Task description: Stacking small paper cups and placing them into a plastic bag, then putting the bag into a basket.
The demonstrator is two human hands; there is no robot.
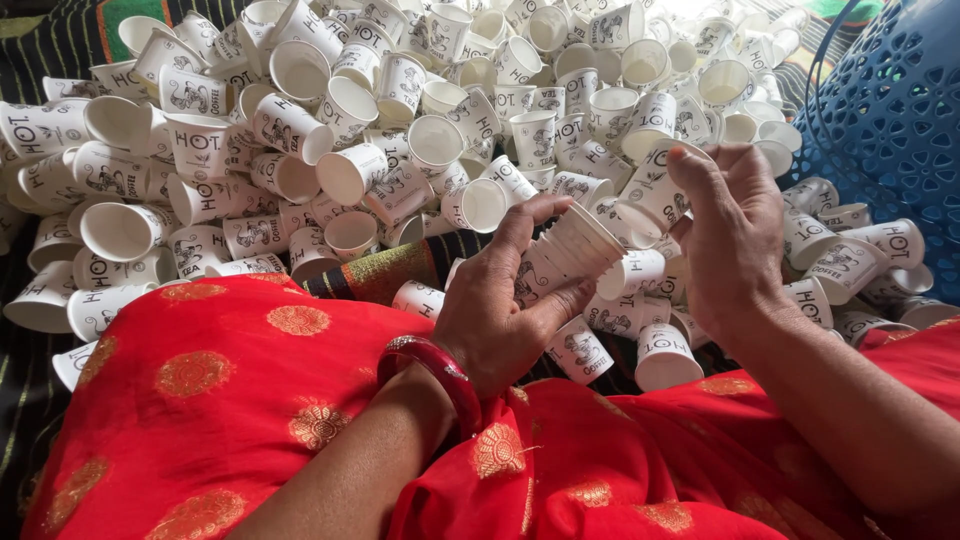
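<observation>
Dark striped cloth (30,400) covers the floor, visible at the left edge and in a small gap under the cups; a big heap of white paper cups (400,120) with dark print fills the whole far half, spilling from the left edge across to the right; cups lie on their sides, tipped, mouths facing every way, many touching or overlapping; blue perforated plastic basket (890,110) stands at the top right corner, its wall just beside the heap's right end; red cloth with gold round motifs (230,390) drapes the person's lap along the near edge, corner to corner.

Left hand (500,310), red bangle (435,375) on the wrist, is closed around a nested stack of cups (570,250), fingers wrapped under, thumb along the top, stack tilted with its mouth end up and to the right; right hand (730,240) is raised just right of the stack, fingers curled loosely, not clearly touching it; cannot tell whether it pinches anything.

Open room: little; cups crowd right up to the lap, only a narrow strip of cloth and a gold-green border (385,272) shows between the heap and the knees; hands work above the lap's far edge, loose cups (660,355) directly beneath them.
</observation>
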